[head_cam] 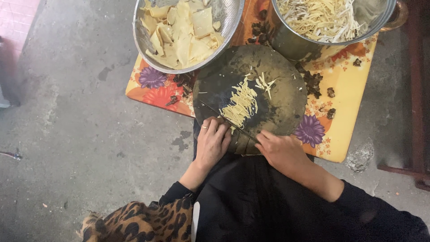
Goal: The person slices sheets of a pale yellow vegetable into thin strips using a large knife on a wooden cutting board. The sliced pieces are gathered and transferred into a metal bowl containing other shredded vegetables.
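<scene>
A round dark chopping board [286, 98] lies on a low table. A row of thin pale yellow strips [242, 104] runs across its middle, with a few loose strips [264, 83] beyond. My left hand [212, 142] sits at the board's near edge, its curled fingers pressing down on the near end of the strip pile. My right hand [282, 152] is closed around the handle of a knife [224, 120]. The thin blade, seen edge-on, slants across the board just in front of my left fingers.
A metal colander [139, 42] of pale yellow sheets stands at the back left, and a metal pot [291, 45] of cut strips at the back right. The table has a yellow and orange floral cover [347, 94] with dark scraps on it. Concrete floor [80, 112] surrounds it. A leopard-print cloth [143, 219] lies near my lap.
</scene>
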